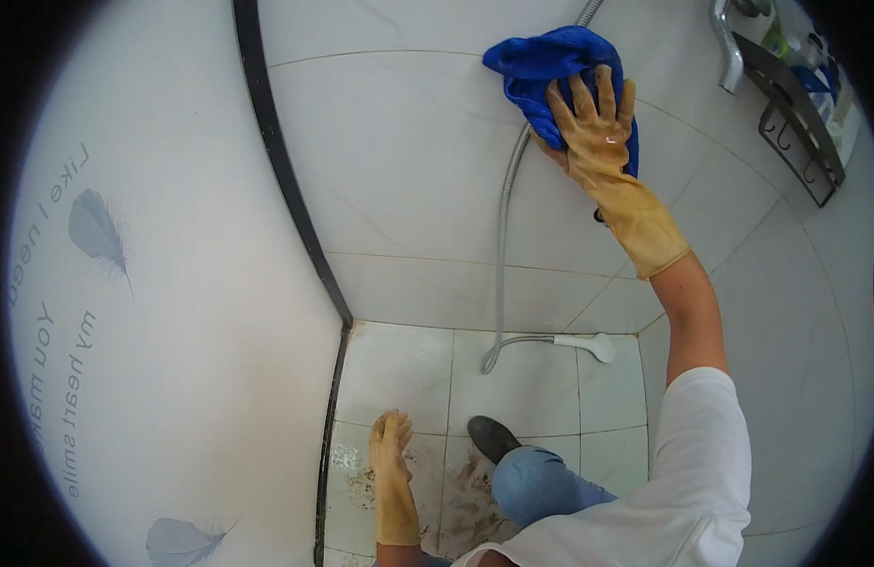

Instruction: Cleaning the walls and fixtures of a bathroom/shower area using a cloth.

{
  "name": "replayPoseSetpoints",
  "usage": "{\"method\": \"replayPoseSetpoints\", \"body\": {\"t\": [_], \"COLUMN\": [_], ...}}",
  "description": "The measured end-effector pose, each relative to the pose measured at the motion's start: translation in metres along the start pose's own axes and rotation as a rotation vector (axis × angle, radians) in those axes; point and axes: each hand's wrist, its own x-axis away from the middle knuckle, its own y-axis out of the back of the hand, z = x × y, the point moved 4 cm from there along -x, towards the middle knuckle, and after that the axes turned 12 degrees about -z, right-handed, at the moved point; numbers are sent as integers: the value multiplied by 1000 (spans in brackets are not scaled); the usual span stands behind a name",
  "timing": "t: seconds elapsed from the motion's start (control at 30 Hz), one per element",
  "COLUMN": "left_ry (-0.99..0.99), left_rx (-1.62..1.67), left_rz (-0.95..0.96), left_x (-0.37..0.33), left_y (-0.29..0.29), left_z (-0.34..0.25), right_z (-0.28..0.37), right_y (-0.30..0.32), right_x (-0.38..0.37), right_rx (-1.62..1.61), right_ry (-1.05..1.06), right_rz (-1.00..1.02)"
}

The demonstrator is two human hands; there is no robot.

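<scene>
Head view. The right hand (593,123), in a yellowish rubber glove, lies on a blue cloth (541,59) against the white tiled wall (409,151). Its fingers are extended and spread over the fabric; they are not clenched. The cloth is at the upper centre of the view, bunched at its upper left, and covers part of a flexible metal shower hose (503,217). The hose emerges below the cloth, runs down the wall and loops at the floor (522,387). The connected white shower head (599,348) lies on the floor tiles, near the wall.

The left hand (390,435), in a matching glove, is low in the view, near the black frame (281,151) of the pale panel (201,359). No object shows in it. Its fingers appear partly bent; whether they are fully closed cannot be told. Brown dirt marks (470,506) show on the floor tiles near a dark shoe (492,438).

The panel carries grey feather prints (97,227) and slanted grey lettering (64,180) in Latin script, which appears mirror-reversed. At upper right, a dark corner shelf (787,90) with hooks holds bottles (820,90); their labels are too small to read.
</scene>
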Motion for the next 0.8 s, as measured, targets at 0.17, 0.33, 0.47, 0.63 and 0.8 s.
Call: {"method": "replayPoseSetpoints", "body": {"t": [0.17,0.33,0.47,0.63,0.8], "left_ry": [31,72,100,115,107], "left_rx": [-38,-28,14,54,111], "left_rz": [-45,-39,-15,-37,-96], "left_x": [-19,-30,-29,-27,-14], "left_y": [6,-5,-2,10,21], "left_z": [18,28,33,26,8], "right_z": [12,31,56,55,34], "right_y": [-13,-10,-23,-6,40], "right_x": [30,70,145,132,84], "right_rx": [-90,-51,-184,-374,-344], "right_ry": [73,-65,150,459,364], "right_rz": [-123,-86,-107,-63,142]}}
